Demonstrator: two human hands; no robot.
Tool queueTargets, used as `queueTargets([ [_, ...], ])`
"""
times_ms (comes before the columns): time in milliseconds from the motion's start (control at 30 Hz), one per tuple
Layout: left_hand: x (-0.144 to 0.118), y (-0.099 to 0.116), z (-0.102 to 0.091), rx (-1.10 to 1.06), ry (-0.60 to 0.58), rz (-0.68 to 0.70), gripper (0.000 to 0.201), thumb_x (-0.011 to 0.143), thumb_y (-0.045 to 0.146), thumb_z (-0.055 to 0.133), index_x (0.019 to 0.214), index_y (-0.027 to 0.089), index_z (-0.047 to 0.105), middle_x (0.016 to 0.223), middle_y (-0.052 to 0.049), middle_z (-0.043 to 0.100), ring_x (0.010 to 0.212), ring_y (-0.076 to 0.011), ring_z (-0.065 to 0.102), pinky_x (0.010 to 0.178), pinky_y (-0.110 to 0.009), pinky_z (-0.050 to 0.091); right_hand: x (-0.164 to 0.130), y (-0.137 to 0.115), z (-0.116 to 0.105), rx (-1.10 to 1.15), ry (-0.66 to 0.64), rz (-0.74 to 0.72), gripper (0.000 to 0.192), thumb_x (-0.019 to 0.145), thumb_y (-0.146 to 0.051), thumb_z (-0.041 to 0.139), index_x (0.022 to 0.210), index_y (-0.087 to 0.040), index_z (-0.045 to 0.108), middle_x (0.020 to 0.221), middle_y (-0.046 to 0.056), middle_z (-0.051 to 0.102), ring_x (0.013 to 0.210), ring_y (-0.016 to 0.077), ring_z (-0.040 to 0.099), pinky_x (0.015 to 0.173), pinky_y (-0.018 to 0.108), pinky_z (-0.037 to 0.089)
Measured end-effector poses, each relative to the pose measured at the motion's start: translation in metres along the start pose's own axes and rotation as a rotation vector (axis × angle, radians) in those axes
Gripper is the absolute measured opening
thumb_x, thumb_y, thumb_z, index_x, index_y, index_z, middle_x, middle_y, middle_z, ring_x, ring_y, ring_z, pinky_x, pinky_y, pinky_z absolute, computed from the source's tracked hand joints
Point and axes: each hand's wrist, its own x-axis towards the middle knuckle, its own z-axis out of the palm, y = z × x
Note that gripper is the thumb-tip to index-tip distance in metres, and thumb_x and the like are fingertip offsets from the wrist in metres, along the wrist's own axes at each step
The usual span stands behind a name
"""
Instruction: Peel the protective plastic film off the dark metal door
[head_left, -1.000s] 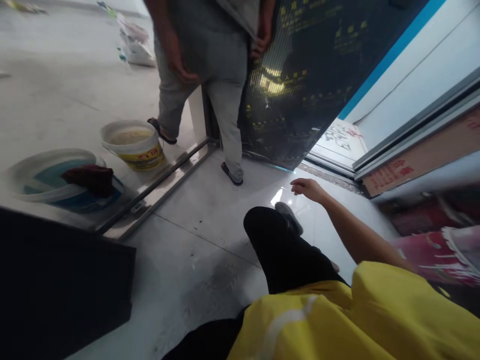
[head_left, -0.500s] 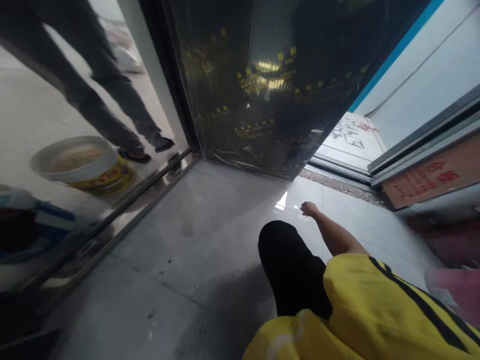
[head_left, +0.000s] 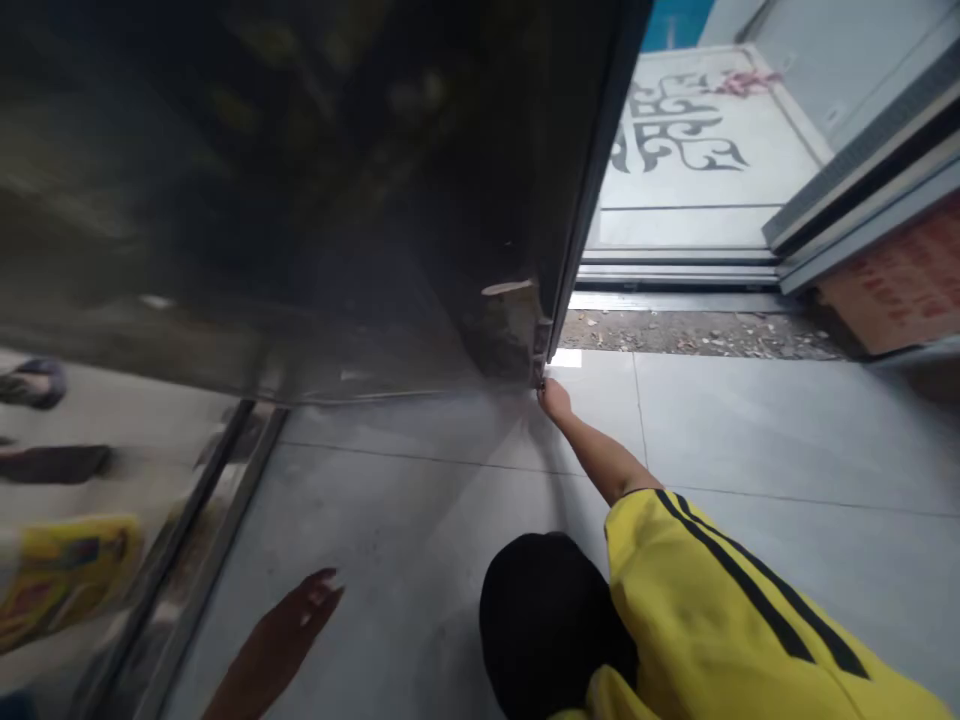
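Note:
A dark, glossy door panel [head_left: 375, 250] wrapped in film fills the upper left and middle. At its lower right corner my right hand [head_left: 555, 398], on a bare forearm below a yellow sleeve, has its fingers closed around the edge; the fingertips are partly hidden. My left hand [head_left: 296, 620] reaches in over the tiles from the bottom left, shaded and slightly blurred. Its fingers are apart and bent a little, and nothing shows in them. Below my right arm is my black-clad knee [head_left: 551, 620].
Pale floor tiles [head_left: 420, 500] lie beneath. A floor track [head_left: 217, 540] runs along the left, with a yellow-labelled bucket [head_left: 75, 570] and a shoe beyond it. At right are a rubble-filled gap [head_left: 697, 333], a doorway sill [head_left: 682, 270] and a cardboard box [head_left: 900, 280].
My right hand has gone from above the floor to the panel's lower corner. My left hand has come into view. The panel now appears closer and fills more of the left side.

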Motion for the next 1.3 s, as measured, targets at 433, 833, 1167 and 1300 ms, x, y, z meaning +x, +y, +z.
queueTargets([
  [433,0.167,0.249,0.089,-0.272,-0.168,0.273,0.041,0.071,0.045,0.058,0.105,0.022,0.062,0.092,-0.005,0.065,0.087,-0.0184,0.061,0.08,-0.026,0.044,0.005,0.01,0.023,0.185,0.038,-0.136,0.026,0.086,-0.03,0.042,0.092,-0.021,0.066,0.097,0.004,0.069,0.09,0.016,0.06,0.073,0.023,0.039],
  [833,0.196,0.311,0.154,-0.529,-0.284,0.023,0.039,0.067,0.032,0.063,0.103,0.016,0.06,0.1,-0.008,0.062,0.077,-0.013,0.057,0.065,-0.023,0.042,-0.016,-0.002,0.037,0.468,0.073,0.014,0.026,0.083,-0.032,0.051,0.103,-0.019,0.062,0.096,0.004,0.067,0.091,0.0155,0.059,0.076,0.022,0.04],
  [1167,0.187,0.264,0.155,-0.603,-0.347,0.013,0.04,0.063,0.041,0.066,0.094,0.015,0.061,0.087,-0.006,0.063,0.074,-0.0132,0.058,0.065,-0.023,0.043,-0.01,-0.029,0.013,0.111,0.06,0.018,0.031,0.089,-0.011,0.032,0.102,-0.01,0.06,0.1,0.02,0.064,0.09,0.0241,0.063,0.075,0.032,0.047],
  [1300,0.19,0.254,0.16,-0.616,-0.36,0.0,0.04,0.06,0.041,0.067,0.09,0.015,0.062,0.082,-0.006,0.062,0.07,-0.0135,0.058,0.063,-0.024,0.043,-0.011,-0.031,0.008,0.112,0.043,0.084,0.03,0.087,-0.011,0.035,0.099,-0.009,0.063,0.095,0.021,0.065,0.087,0.026,0.065,0.073,0.034,0.048],
])
